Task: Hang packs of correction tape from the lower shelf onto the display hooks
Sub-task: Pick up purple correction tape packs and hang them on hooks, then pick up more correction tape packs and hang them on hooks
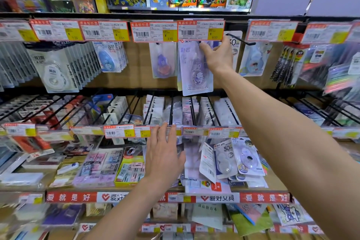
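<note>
The right hand is up high, in the upper middle of the frame. Its fingers are bent around the top edge of a purple pack of correction tape. The pack hangs down from the hand, just under a red and yellow price tag. The top of the pack is tucked behind that tag, so I cannot tell if it is on a hook.

Just to the right of the hand, a bare black hook sticks out.

The left hand is in the lower middle of the frame. Its fingers are straight and a little spread, and it holds nothing. Its fingertips are up by a row of small price tags.

To the right of the left hand, a loose pile of tape packs lies on the lower shelf. Some are purple and some are white with "30m" on them.

At the upper left of the frame, more white tape packs hang in a thick row.
</note>
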{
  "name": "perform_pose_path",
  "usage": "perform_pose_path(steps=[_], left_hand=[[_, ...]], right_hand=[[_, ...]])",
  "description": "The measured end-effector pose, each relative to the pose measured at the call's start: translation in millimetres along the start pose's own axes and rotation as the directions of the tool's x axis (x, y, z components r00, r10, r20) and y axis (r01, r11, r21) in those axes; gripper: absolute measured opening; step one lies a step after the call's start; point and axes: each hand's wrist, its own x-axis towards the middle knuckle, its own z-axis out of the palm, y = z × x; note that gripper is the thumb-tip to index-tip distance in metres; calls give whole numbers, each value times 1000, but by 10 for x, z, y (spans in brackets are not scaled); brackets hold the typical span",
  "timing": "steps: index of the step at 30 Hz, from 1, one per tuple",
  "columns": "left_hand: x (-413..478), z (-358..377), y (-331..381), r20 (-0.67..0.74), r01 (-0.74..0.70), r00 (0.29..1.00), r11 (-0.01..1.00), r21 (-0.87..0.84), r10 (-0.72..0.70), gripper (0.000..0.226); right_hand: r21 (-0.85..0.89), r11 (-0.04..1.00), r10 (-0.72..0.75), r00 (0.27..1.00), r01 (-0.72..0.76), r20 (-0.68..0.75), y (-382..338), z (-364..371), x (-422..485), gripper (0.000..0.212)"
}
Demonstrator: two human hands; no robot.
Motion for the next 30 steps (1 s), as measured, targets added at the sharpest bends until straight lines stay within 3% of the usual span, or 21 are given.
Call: perform_pose_path(steps=[4, 9, 13, 18, 21, 24, 27, 30], left_hand=[[9, 16, -9, 9, -6, 1000, 1000, 29, 6, 79], [22, -18, -30, -4, -30, 1000, 998, 63, 30, 76], [-41, 16, -50, 7, -30, 1000, 998, 57, 30, 74], [-221, 128, 8, 48, -48, 998, 998, 31, 46, 67], [-360, 282, 50, 94, -63, 994, 998, 4, 63, 62], [-474, 500, 81, 178, -83, 980, 996, -19, 86, 56], [-553, 764, 111, 350, -51, 935, 999, -12, 52, 52], [-588, 1032, 115, 466, -72, 882, 997, -17, 72, 51]], right_hand=[[-87, 995, -42, 999, 42, 8, 82, -15, -63, 54], [-247, 963, -75, 990, 103, 121, 368, -187, -438, 50], [-348, 909, -157, 962, 230, 225, 564, -446, -895, 36], [-347, 882, -203, 922, 318, 330, 743, -816, -1546, 14], [-356, 898, -92, 900, 260, 426, 947, -993, -1933, 7], [-422, 899, 112, 871, 117, 479, 1335, -1053, -2231, 5], [-533, 846, 336, 798, -22, 500, 1768, -1058, -2490, 7], [-616, 784, 467, 724, -73, 508, 2092, -1063, -2688, 9]])
